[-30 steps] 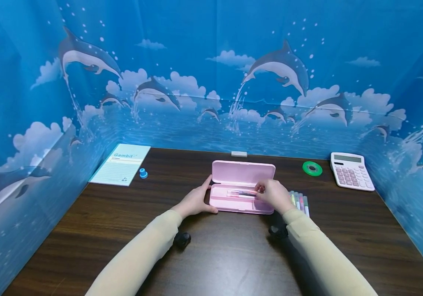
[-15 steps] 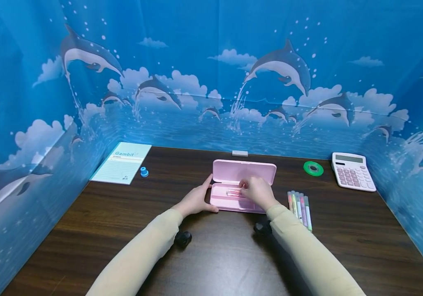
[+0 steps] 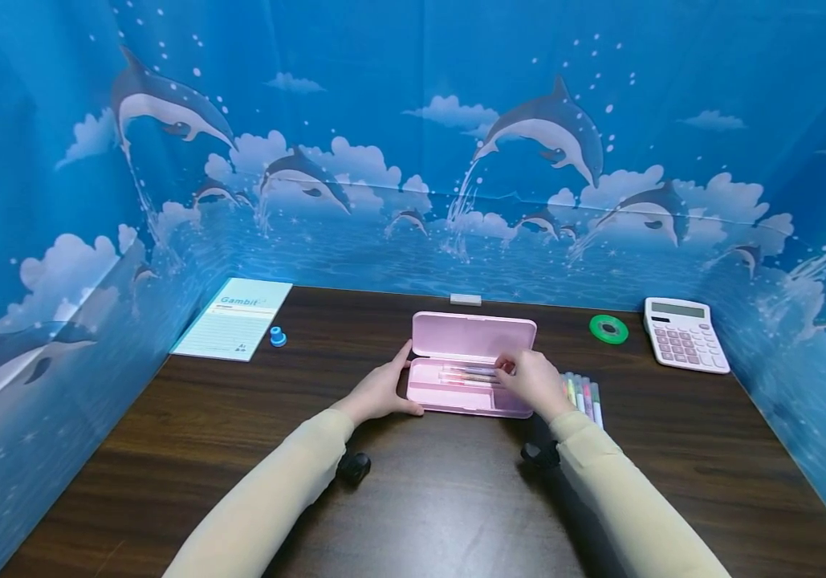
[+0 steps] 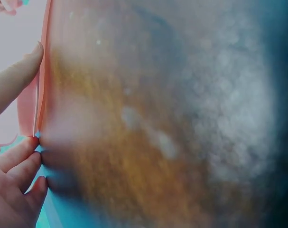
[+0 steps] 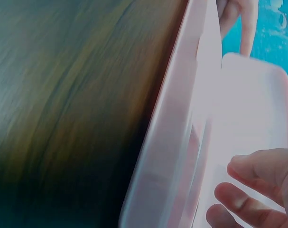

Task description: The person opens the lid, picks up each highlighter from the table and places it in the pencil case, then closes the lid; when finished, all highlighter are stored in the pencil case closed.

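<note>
Two hands work the open pink case [image 3: 470, 377] near the tabletop's back edge. Left hand [image 3: 381, 391] braces its left end, fingers straight; right hand [image 3: 537, 383] pinches a pen [image 3: 470, 372] inside. Pens look light, stiff and slick, best pinched mid-barrel.

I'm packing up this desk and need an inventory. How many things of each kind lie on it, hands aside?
Pencil case: 1
Pens in the case: at least 2, partly hidden by the right hand
Highlighters beside the case: 4
Notebook: 1
Calculator: 1
Green tape roll: 1
Eraser: 1
Small blue item: 1
Total: at least 12
</note>
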The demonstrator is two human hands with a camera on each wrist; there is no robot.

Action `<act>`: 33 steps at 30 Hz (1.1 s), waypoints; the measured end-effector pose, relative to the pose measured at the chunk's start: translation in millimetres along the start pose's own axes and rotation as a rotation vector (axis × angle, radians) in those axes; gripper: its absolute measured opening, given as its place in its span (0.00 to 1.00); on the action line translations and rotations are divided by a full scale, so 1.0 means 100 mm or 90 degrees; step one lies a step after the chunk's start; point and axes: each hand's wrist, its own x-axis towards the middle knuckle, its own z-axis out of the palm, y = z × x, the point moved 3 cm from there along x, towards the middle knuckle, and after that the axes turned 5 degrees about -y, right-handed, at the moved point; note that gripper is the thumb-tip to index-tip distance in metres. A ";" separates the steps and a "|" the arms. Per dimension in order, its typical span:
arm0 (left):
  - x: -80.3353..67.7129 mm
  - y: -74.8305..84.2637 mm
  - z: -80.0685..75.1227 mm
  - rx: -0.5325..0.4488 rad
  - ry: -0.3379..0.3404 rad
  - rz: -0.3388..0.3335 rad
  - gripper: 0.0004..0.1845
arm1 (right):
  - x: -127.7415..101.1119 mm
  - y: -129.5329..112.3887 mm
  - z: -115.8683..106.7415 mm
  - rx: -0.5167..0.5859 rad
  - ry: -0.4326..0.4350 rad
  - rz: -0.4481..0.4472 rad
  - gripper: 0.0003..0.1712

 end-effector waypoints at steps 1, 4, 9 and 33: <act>0.00 0.00 0.00 0.000 0.001 0.001 0.66 | -0.02 0.04 -0.02 0.004 0.002 0.003 0.04; 0.01 -0.01 0.01 0.001 0.002 0.004 0.65 | -0.07 0.15 -0.08 0.010 0.011 0.008 0.04; 0.02 -0.02 0.01 0.002 0.004 0.005 0.65 | -0.18 0.34 -0.15 -0.007 0.020 0.027 0.06; 0.03 -0.03 0.01 -0.001 -0.002 -0.001 0.65 | -0.67 1.04 -0.39 -0.013 0.025 0.132 0.09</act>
